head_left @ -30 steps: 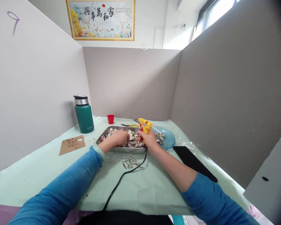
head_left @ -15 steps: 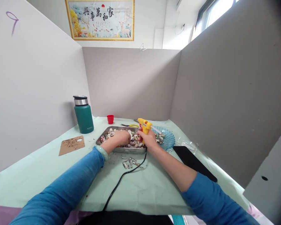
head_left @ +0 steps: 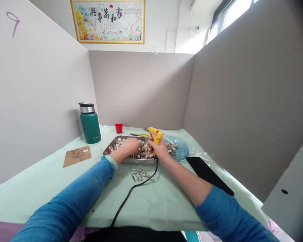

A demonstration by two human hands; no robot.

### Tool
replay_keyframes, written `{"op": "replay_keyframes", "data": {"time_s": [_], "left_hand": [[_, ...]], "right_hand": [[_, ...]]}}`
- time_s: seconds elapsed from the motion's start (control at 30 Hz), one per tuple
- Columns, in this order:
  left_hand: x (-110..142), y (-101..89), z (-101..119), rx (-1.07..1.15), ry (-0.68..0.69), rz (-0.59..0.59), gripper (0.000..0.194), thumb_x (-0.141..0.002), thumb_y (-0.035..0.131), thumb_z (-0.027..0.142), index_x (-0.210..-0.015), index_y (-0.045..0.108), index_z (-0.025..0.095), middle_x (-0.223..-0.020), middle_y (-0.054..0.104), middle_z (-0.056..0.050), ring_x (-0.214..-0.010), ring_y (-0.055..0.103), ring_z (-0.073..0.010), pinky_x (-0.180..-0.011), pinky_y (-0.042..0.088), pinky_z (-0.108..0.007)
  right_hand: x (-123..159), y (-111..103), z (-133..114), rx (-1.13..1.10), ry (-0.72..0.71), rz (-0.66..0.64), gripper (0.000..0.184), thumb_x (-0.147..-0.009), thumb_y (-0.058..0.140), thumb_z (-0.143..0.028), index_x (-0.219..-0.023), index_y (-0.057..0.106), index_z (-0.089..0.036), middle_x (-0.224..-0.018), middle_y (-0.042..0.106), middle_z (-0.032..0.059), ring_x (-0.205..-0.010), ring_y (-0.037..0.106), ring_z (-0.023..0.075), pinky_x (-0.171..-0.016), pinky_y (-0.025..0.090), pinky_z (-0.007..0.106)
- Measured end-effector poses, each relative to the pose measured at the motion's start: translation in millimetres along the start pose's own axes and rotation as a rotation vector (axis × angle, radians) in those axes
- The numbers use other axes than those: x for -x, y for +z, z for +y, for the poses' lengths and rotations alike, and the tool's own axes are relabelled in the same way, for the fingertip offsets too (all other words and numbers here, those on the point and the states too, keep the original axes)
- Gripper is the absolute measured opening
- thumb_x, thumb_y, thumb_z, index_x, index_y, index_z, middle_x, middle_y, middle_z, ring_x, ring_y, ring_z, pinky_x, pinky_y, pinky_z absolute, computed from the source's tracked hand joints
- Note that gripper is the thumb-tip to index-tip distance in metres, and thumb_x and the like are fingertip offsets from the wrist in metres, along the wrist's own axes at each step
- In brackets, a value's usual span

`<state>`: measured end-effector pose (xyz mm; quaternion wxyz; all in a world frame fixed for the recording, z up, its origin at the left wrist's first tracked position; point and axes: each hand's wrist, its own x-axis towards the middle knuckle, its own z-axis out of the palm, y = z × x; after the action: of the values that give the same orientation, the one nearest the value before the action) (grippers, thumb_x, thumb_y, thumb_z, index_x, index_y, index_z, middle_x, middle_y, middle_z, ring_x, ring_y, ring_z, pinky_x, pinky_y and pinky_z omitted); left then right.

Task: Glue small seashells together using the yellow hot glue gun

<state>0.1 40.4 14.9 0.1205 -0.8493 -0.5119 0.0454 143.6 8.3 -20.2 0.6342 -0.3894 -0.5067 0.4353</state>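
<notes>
While your right hand grips the glue gun above the tray's right end, your left reaches over the tray's shells. I cannot tell its finger spread.

Yellow glue gun over a tray of shells

So the tray's a shallow silver metal one, rectangular with rounded corners, sitting flat. Shells are loosely piled inside it, a jumble of white, pinkish and brown bits. The glue gun is held up over the tray's right end, grip down, nose angled left. A whitish stick pokes out its back, and a black cord curves toward the viewer in front of the tray.
</notes>
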Motion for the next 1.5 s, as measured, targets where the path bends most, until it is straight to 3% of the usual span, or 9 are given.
{"op": "replay_keyframes", "data": {"time_s": [0.1, 0.2, 0.37, 0.67, 1.03, 1.27, 1.5], "left_hand": [[1.1, -3.0, -4.9, -0.021, -0.111, 0.002, 0.021, -0.072, 0.057, 0.017, -0.087, 0.073, 0.015, -0.091, 0.069, -0.019, -0.084, 0.065, -0.0298, -0.074, 0.048, -0.036], [4.7, -5.9, -7.5, 0.0, -0.168, 0.044, 0.023, -0.072, 0.058, 0.015, -0.09, 0.072, 0.014, -0.093, 0.069, -0.019, -0.088, 0.065, -0.0287, -0.076, 0.048, -0.035], [-0.7, -6.2, -0.3, 0.066, -0.085, 0.029, 0.026, -0.074, 0.055, 0.022, -0.094, 0.072, 0.024, -0.096, 0.07, -0.013, -0.088, 0.065, -0.0248, -0.077, 0.048, -0.031], [-32.1, -2.6, 14.1, -0.001, -0.01, -0.069, 0.025, -0.067, 0.062, 0.019, -0.09, 0.071, 0.014, -0.09, 0.069, -0.018, -0.088, 0.065, -0.0291, -0.077, 0.049, -0.033], [-33.8, 1.8, 11.9, 0.053, -0.009, 0.002, 0.03, -0.079, 0.049, 0.031, -0.094, 0.068, 0.013, -0.097, 0.068, -0.018, -0.09, 0.064, -0.0268, -0.077, 0.048, -0.032], [-36.0, 2.7, 7.6, 0.06, 0.066, -0.09, 0.026, -0.072, 0.055, 0.029, -0.091, 0.07, 0.018, -0.091, 0.07, -0.013, -0.08, 0.065, -0.0242, -0.069, 0.048, -0.028], [-32.2, -2.2, 1.0, 0.025, 0.056, -0.074, 0.024, -0.068, 0.058, 0.021, -0.086, 0.072, 0.016, -0.09, 0.07, -0.014, -0.079, 0.064, -0.0257, -0.067, 0.046, -0.029]], "right_hand": [[0.6, 0.1, -1.3, 0.001, 0.015, 0.006, 0.024, -0.064, 0.062, -0.024, -0.085, 0.054, -0.017, -0.061, 0.058, -0.0037, -0.04, 0.05, 0.0065, -0.037, 0.04, 0.016], [0.9, 0.1, -1.6, 0.01, 0.012, 0.004, 0.024, -0.064, 0.062, -0.024, -0.085, 0.054, -0.017, -0.062, 0.059, -0.0039, -0.041, 0.051, 0.0066, -0.037, 0.04, 0.016], [1.0, 0.3, -1.6, 0.01, 0.022, 0.004, 0.024, -0.064, 0.062, -0.024, -0.086, 0.054, -0.017, -0.062, 0.059, -0.0037, -0.041, 0.051, 0.0069, -0.038, 0.041, 0.017], [1.5, -0.8, -3.9, 0.036, 0.007, -0.004, 0.019, -0.064, 0.061, -0.024, -0.081, 0.054, -0.018, -0.059, 0.059, -0.0021, -0.041, 0.051, 0.009, -0.036, 0.04, 0.019], [0.5, -0.3, -2.0, 0.026, -0.006, -0.025, 0.022, -0.063, 0.061, -0.024, -0.081, 0.053, -0.018, -0.059, 0.058, -0.0022, -0.041, 0.05, 0.0086, -0.037, 0.04, 0.019], [1.5, -1.0, -2.7, 0.044, -0.01, -0.023, 0.02, -0.063, 0.06, -0.024, -0.081, 0.053, -0.018, -0.061, 0.058, -0.0028, -0.041, 0.05, 0.008, -0.037, 0.039, 0.019], [0.0, -2.6, 0.7, 0.031, 0.012, -0.024, 0.025, -0.064, 0.06, -0.026, -0.087, 0.053, -0.018, -0.064, 0.059, -0.0023, -0.043, 0.052, 0.0089, -0.039, 0.039, 0.019]]}}
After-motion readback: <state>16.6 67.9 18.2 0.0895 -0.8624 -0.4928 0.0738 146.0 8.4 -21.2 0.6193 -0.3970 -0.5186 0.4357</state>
